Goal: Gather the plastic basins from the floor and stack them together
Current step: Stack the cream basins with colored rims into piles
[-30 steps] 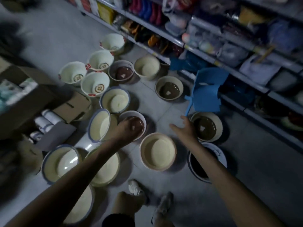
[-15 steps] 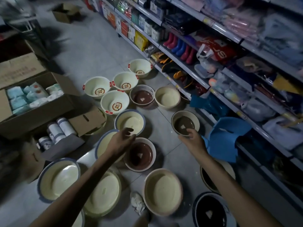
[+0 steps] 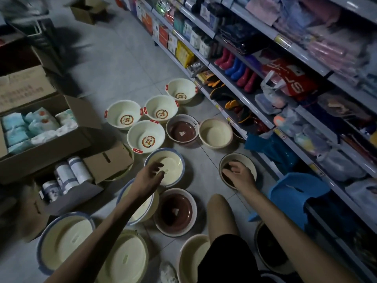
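Many plastic basins lie on the tiled floor. My left hand (image 3: 150, 176) hovers with spread fingers over the near edge of a cream basin with a blue rim (image 3: 173, 158). My right hand (image 3: 240, 174) reaches into a cream basin with a brown inside (image 3: 234, 155), fingers loosely bent; no grip on the rim shows. Several white basins with red handles (image 3: 145, 137) stand farther off, beside a brown one (image 3: 182, 129) and a cream one (image 3: 215, 133). Closer to me are another brown basin (image 3: 175, 212) and large blue-rimmed ones (image 3: 63, 240).
Shop shelves (image 3: 240, 86) full of goods run along the right. A blue plastic stool (image 3: 295, 193) stands by them. Open cardboard boxes (image 3: 40, 123) and rolls (image 3: 67, 174) crowd the left. My bare knee (image 3: 220, 213) is between the near basins.
The view has tilted up and forward. My left hand moved from the near brown basin to the blue-rimmed one. My right hand went forward into the brown-inside basin by the shelves.
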Available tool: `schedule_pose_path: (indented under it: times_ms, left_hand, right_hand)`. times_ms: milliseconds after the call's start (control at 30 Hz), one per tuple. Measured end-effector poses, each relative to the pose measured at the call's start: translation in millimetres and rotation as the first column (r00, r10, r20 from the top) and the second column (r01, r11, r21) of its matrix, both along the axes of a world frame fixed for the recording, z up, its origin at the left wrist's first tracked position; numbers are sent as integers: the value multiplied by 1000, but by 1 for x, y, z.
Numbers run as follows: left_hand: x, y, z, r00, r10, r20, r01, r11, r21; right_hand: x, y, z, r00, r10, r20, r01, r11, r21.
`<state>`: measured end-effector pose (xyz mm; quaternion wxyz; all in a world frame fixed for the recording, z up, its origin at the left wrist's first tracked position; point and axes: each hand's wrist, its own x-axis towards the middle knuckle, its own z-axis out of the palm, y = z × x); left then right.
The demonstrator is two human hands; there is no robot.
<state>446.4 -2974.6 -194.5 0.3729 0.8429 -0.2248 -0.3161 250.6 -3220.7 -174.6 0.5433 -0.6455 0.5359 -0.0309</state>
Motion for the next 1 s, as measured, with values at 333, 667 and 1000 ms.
schedule_pose_path:
  times_ms: [333,667,1000]
  left_hand:
    - [100,-202,-98,971,221,-89,-211,971,112]
    - [126,-425,-378,917,198,-345,-94,951,296]
    - [153,-539,-629,684,385,-619,-199,916,348]
  right_hand:
    - [121,-192,-130,986,32,-161,-1,983,185]
    - [164,-365,-413,855,306,-418,-202,940,274]
    - [190,-465,-659,901,102,-421,-20,981,194]
